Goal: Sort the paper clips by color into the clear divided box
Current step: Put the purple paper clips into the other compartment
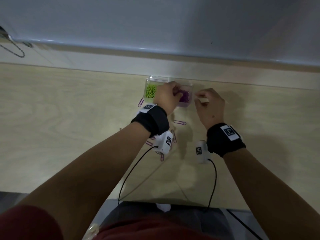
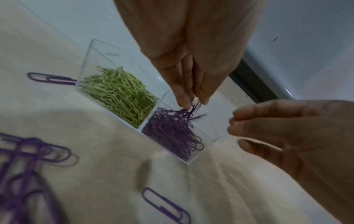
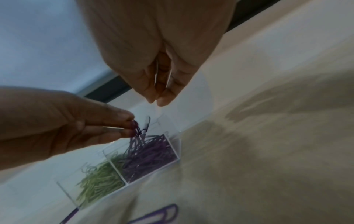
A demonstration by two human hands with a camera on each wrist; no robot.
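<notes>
The left hand (image 1: pixel 166 98) covers the middle of the clear divided box (image 1: pixel 150 78) from overhead, pinching purple clips (image 2: pixel 191 111) over its purple pile (image 2: pixel 172 133). Green clips (image 2: pixel 118 94) fill the compartment left of that hand; the right hand (image 1: pixel 208 105), fingertips together and apparently empty, hovers just right of the box.

Beside the left hand (image 1: pixel 166 97) lie green paper clips (image 1: pixel 151 91), under its fingertips purple paper clips (image 1: pixel 185 97), in a clear divided box (image 1: pixel 158 79) on a pale wood-grain table (image 1: pixel 69 110)
</notes>
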